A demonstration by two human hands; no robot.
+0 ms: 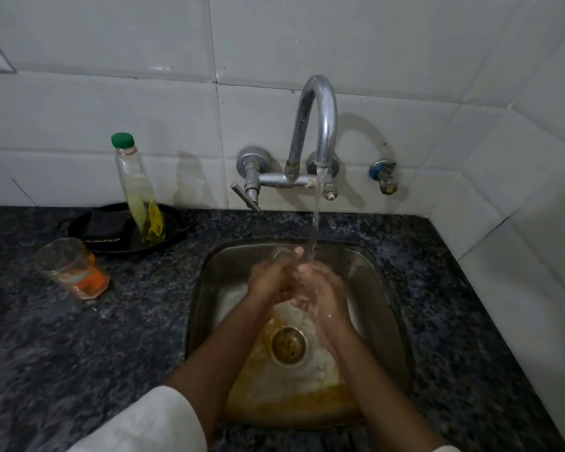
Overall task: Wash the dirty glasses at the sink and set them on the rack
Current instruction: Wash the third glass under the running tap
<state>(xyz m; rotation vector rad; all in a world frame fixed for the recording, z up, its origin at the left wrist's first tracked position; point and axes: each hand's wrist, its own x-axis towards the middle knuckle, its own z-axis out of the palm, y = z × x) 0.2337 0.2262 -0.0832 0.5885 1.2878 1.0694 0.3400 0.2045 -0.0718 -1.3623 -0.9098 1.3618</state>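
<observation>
Both my hands meet over the steel sink [384,288], under the stream running from the curved tap [320,125]. My left hand [269,278] grips a clear glass [282,252], of which only the faint rim shows beyond my fingers. My right hand [320,288] curls against the glass from the right, and water runs over it. A second glass [71,269], with orange residue at its bottom, stands on the dark counter to the left of the sink. No rack is in view.
A green-capped bottle [141,197] of yellow liquid stands in a black dish [173,223] with a dark scrub pad, behind the dirty glass. A granite counter [79,353] surrounds the sink. Orange-stained water lies around the drain [287,345]. Tiled walls close the back and right.
</observation>
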